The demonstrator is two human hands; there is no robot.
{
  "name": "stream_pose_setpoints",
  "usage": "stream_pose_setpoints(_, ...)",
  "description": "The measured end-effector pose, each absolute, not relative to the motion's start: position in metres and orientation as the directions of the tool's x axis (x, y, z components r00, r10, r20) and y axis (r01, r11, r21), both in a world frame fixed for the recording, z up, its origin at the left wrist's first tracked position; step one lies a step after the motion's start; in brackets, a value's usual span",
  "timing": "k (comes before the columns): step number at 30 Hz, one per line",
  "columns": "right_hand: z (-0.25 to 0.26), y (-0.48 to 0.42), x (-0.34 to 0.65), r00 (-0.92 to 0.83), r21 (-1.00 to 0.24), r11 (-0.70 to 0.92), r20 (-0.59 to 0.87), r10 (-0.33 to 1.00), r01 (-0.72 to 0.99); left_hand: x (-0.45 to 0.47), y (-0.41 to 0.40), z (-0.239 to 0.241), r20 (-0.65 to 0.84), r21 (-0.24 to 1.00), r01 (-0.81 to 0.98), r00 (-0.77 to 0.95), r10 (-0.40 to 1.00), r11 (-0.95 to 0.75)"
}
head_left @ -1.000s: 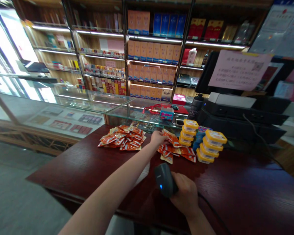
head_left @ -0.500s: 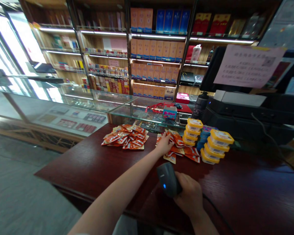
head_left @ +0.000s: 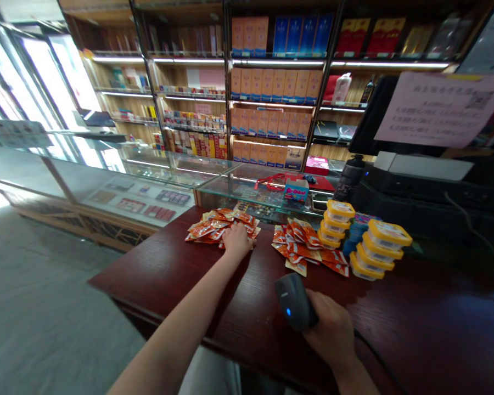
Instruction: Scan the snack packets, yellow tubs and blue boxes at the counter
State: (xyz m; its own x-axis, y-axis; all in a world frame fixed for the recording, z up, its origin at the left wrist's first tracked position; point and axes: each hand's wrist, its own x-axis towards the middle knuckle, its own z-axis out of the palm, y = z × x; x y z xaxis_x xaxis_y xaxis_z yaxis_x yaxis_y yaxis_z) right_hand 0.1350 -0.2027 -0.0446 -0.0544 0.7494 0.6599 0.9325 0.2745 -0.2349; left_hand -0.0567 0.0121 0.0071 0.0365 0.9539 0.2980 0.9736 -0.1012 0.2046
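Note:
My left hand [head_left: 236, 240] reaches onto the left pile of orange snack packets [head_left: 208, 226]. Its fingers lie slightly apart over the packets, and none is visibly lifted. In my right hand [head_left: 331, 326] is a dark handheld barcode scanner [head_left: 293, 303], a blue light glowing on its back. The scanner's cord [head_left: 374, 354] runs off toward the lower right. A second, spread-out heap of the same orange packets [head_left: 298, 247] lies ahead of the scanner, between the left pile and the yellow tubs.
Two stacks of yellow-lidded tubs, nearer [head_left: 379, 249] and farther [head_left: 335, 224], stand right of the packets, with blue packages [head_left: 354, 235] between. A monitor [head_left: 374, 115] rises behind at right. A glass display counter [head_left: 218, 184] borders the brown desk [head_left: 156, 280].
My left hand has moved left from the right heap of packets to the left pile. My right hand still holds the barcode scanner. The view has shifted slightly left.

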Motion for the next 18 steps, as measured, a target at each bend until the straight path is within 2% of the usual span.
stream_pose_setpoints(3,-0.047,-0.201,0.137,-0.081,-0.208,0.287,0.661,0.746,0.935,-0.058,0.013,0.003,0.286,0.176,0.976,0.074,0.955,-0.128)
stream_pose_setpoints(6,-0.048,-0.202,0.136,-0.061,-0.235,0.275,0.648,0.759,0.932,-0.056,0.014,0.007,0.302,0.167,0.972,0.108,0.947,-0.164)
stream_pose_setpoints(10,-0.046,-0.202,0.133,-0.051,-0.253,0.276,0.644,0.763,0.927,-0.065,0.018,0.024,0.260,0.251,0.953,0.102,0.960,-0.170)
stream_pose_setpoints(12,-0.045,-0.202,0.133,-0.049,-0.248,0.269,0.643,0.764,0.930,-0.078,0.020,0.033,0.185,0.395,0.907,0.082,0.979,-0.150)
stream_pose_setpoints(14,-0.045,-0.202,0.134,-0.057,-0.226,0.267,0.654,0.754,0.937,-0.092,0.020,0.039,0.040,0.609,0.788,0.082,0.996,-0.090)
stream_pose_setpoints(16,-0.044,-0.201,0.136,-0.093,-0.184,0.287,0.672,0.735,0.940,-0.103,0.017,0.040,-0.126,0.841,0.539,0.112,0.986,0.046)
stream_pose_setpoints(18,-0.043,-0.201,0.137,-0.136,-0.142,0.311,0.680,0.721,0.940,-0.109,0.011,0.037,-0.233,0.966,0.155,0.185,0.955,0.206)
